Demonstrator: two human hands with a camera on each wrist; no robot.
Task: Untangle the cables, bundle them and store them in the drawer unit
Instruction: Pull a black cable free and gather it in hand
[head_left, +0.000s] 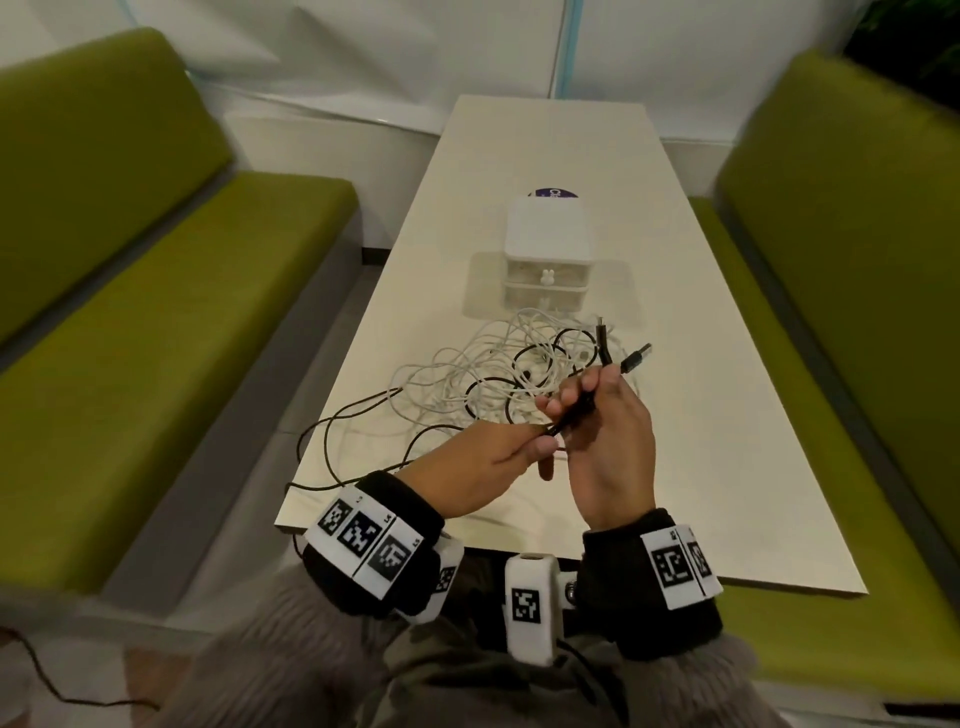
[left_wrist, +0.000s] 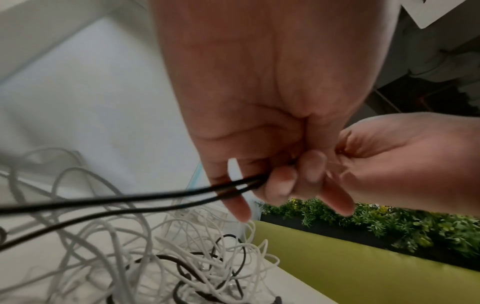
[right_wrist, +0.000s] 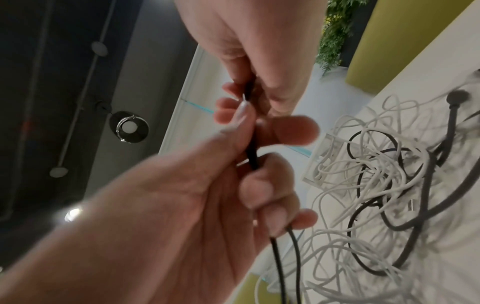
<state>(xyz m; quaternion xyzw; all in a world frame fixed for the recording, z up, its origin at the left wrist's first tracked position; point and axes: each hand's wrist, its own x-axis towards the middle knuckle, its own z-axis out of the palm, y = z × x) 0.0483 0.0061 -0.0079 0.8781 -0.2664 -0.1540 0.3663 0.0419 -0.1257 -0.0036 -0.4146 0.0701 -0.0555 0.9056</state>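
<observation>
A black cable (head_left: 574, 410) runs doubled through both hands above the table's near end. My left hand (head_left: 545, 441) pinches its two strands (left_wrist: 130, 200) between thumb and fingers. My right hand (head_left: 571, 400) grips the doubled cable higher up, and both plug ends (head_left: 636, 357) stick out above its fingers. The wrist views show the same hold, with the left hand (right_wrist: 254, 170) below the right hand (right_wrist: 249, 92) on the cable (right_wrist: 252, 154). A tangle of white and black cables (head_left: 467, 374) lies beyond the hands. Behind it stands the white drawer unit (head_left: 545, 228), both drawers closed.
The cream table (head_left: 675, 467) is long and narrow, with green benches to the left (head_left: 156, 338) and right (head_left: 857, 260). Loops of the black cable hang over the table's left edge (head_left: 311, 441). A purple round sticker (head_left: 556, 192) shows behind the unit.
</observation>
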